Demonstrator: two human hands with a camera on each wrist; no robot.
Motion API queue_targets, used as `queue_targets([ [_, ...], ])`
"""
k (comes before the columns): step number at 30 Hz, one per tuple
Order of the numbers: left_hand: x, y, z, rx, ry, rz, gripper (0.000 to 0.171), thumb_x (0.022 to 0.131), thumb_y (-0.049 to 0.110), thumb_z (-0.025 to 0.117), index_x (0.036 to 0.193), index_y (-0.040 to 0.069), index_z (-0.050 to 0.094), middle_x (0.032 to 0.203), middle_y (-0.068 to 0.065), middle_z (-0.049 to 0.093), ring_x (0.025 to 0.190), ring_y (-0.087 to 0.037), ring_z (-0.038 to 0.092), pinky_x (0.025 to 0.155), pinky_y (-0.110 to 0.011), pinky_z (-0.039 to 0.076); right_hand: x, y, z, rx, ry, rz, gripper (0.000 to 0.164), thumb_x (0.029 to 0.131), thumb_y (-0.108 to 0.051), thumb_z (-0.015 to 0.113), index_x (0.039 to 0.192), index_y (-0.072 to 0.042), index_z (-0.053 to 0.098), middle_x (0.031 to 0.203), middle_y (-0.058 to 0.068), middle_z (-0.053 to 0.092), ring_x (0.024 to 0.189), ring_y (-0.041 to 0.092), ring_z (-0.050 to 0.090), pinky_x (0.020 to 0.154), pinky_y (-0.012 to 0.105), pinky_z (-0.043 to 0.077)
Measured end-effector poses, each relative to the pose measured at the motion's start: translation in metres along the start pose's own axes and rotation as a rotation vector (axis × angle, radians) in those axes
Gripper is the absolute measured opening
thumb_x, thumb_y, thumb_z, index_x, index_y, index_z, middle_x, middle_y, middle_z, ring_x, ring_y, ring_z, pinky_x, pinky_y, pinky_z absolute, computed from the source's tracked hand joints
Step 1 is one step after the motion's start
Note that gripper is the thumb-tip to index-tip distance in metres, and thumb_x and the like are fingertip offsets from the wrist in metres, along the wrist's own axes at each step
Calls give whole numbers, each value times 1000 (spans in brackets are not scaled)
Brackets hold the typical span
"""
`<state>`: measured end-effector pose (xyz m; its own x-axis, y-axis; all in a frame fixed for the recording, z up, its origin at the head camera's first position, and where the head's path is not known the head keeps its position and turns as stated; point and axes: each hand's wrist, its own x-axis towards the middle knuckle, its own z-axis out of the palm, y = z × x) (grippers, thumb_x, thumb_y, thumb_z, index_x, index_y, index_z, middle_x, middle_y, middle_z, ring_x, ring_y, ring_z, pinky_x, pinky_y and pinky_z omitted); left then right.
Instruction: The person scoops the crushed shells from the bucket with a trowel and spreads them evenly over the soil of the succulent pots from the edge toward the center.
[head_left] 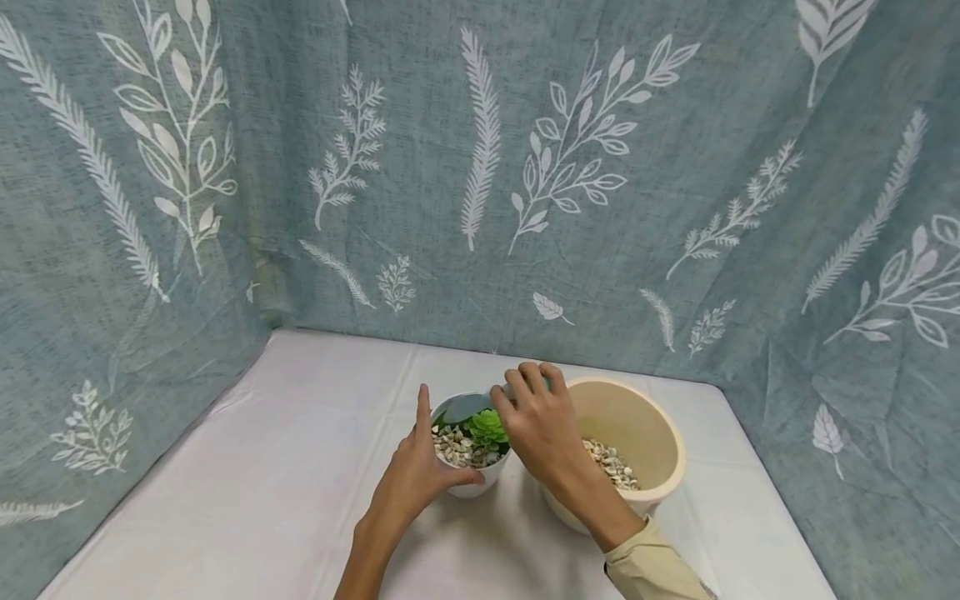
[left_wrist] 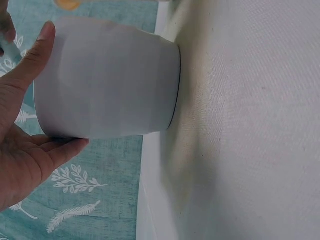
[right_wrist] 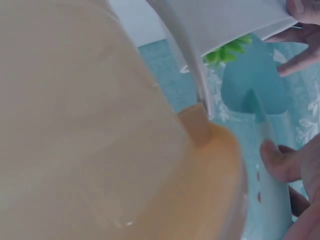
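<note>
A small white pot (head_left: 474, 483) stands upright on the table, holding a bright green artificial-looking succulent (head_left: 487, 426) and pale pebbles (head_left: 454, 448). My left hand (head_left: 417, 468) steadies this pot, thumb on the near side and fingers along its left side. In the left wrist view the thumb and fingers span the pot wall. With my right hand (head_left: 542, 425) I grip the handle of a teal hand trowel (right_wrist: 272, 195). Its blade (head_left: 465, 407) is over the pot's far rim, beside the succulent. Whether the blade carries pebbles is hidden.
Close on the right stands a larger cream bucket (head_left: 677, 450) with more pebbles (head_left: 613, 467) inside, beneath my right forearm. A white cloth (head_left: 315, 467) covers the table. Blue-green leaf-print curtains (head_left: 420, 167) hang behind and at both sides.
</note>
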<state>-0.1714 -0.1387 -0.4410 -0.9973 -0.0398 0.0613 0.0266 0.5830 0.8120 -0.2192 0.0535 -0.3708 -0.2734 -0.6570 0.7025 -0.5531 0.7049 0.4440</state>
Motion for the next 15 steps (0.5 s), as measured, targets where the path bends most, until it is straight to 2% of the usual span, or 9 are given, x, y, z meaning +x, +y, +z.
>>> queue_targets([
  [3, -1, 1, 0, 12, -3, -12, 150, 68, 44, 98, 169, 15, -9, 158, -37, 43, 127, -51, 63, 95, -57, 58, -4, 2, -3, 11, 37, 47, 17, 95, -3, 64, 89, -14, 75, 93, 7, 69, 95, 28, 64, 92, 46, 49],
  [5, -1, 1, 0, 22, -3, -10, 151, 68, 45, 98, 169, 15, -9, 158, -36, 42, 128, -52, 62, 95, -58, 57, -8, 5, -8, 27, 31, 87, 18, 87, 2, 69, 90, -14, 75, 94, 7, 70, 94, 29, 64, 91, 48, 50],
  [10, 0, 1, 0, 31, -5, -14, 149, 68, 50, 97, 170, 20, -7, 165, -31, 35, 135, -53, 57, 100, -62, 55, -18, 18, -22, 140, -35, 222, 26, 73, 1, 88, 91, -16, 80, 91, 6, 70, 91, 29, 63, 87, 49, 49],
  [15, 1, 0, 0, 17, -26, -14, 144, 71, 50, 95, 170, 25, -7, 172, -24, 24, 148, -52, 43, 111, -66, 47, -37, 41, -39, 248, -62, 376, 29, 70, 0, 92, 95, -12, 81, 89, 8, 70, 89, 31, 62, 83, 49, 45],
])
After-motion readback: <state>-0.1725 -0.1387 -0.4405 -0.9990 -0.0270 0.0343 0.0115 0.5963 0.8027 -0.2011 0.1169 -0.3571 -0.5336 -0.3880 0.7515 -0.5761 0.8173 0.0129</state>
